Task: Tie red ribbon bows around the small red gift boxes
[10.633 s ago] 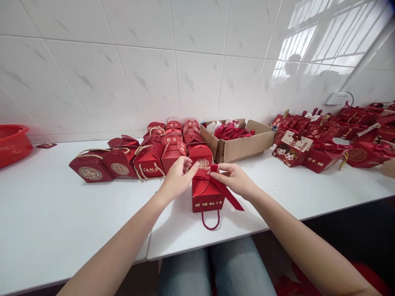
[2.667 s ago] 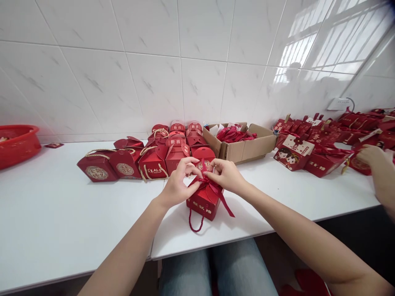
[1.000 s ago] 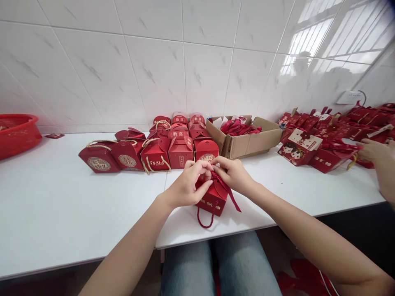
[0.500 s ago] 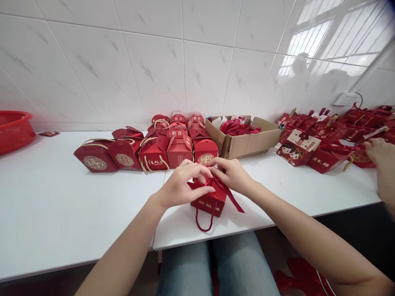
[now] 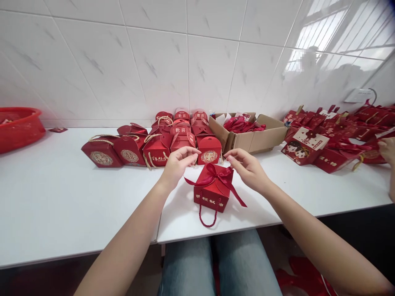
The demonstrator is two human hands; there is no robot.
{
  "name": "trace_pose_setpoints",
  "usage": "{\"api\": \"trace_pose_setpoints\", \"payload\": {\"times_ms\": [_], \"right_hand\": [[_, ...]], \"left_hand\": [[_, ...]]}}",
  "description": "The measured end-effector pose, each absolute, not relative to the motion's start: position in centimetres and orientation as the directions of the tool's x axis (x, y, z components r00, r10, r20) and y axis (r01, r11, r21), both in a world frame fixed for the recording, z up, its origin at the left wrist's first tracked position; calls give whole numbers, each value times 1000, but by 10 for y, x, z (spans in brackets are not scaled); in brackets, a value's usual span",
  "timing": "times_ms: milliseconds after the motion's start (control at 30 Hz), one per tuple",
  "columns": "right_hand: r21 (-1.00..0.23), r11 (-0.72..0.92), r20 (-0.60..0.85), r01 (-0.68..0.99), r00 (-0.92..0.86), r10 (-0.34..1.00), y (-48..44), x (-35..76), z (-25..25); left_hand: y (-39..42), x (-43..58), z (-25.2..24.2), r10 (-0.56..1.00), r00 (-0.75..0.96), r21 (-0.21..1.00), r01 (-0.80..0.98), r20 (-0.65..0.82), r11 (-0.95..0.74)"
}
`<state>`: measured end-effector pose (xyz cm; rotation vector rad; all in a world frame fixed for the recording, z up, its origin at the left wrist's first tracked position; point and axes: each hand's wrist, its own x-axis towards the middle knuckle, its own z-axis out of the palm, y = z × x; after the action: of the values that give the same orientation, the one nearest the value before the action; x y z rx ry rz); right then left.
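A small red gift box [image 5: 212,191] stands near the front edge of the white table, with gold characters on its front. Across its top sits a red ribbon bow [image 5: 216,174], its tails spreading to both sides. A dark red cord handle [image 5: 208,222] hangs in a loop from the front face. My left hand [image 5: 180,164] hovers just left of and behind the box, open, with loosely curled fingers and nothing visible in them. On the other side my right hand [image 5: 248,169] is open too, its fingertips close to the box's back right corner.
Behind are several red gift boxes [image 5: 129,154] in rows. A cardboard box [image 5: 259,139] holds red ribbons [image 5: 243,124]. More red boxes [image 5: 304,148] are heaped at right, where another person's hand [image 5: 387,150] touches one. A red plastic basket [image 5: 21,133] stands at far left.
Both hands have come off the bow and moved apart, one to each side of the box. The bow is now in full view. The other person's hand has shifted right.
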<state>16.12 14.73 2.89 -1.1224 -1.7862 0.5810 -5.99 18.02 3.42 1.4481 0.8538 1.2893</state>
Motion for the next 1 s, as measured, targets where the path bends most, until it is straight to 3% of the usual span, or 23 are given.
{"api": "trace_pose_setpoints", "payload": {"times_ms": [100,200,267,367,433,633,1000], "right_hand": [[-767,529,433,364,-315,845,139,180,27],[-734,575,434,362,-403,806,134,188,25],[-679,589,443,437,-395,805,135,186,23],[-613,586,475,530,-346,809,137,178,19],[-606,575,492,550,-309,814,138,173,16],[-623,560,549,546,-205,810,138,163,7],[-603,633,626,486,-203,752,137,157,5]], "left_hand": [[182,-74,39,886,454,973,-229,97,10],[183,-84,41,758,651,921,-323,49,218],[183,-82,38,793,605,946,-296,76,135],[182,-70,32,859,478,980,-158,184,-123],[181,-62,28,833,500,970,-76,236,-229],[172,-50,25,763,505,807,196,404,-557],[167,-53,27,681,550,543,421,484,-726]]}}
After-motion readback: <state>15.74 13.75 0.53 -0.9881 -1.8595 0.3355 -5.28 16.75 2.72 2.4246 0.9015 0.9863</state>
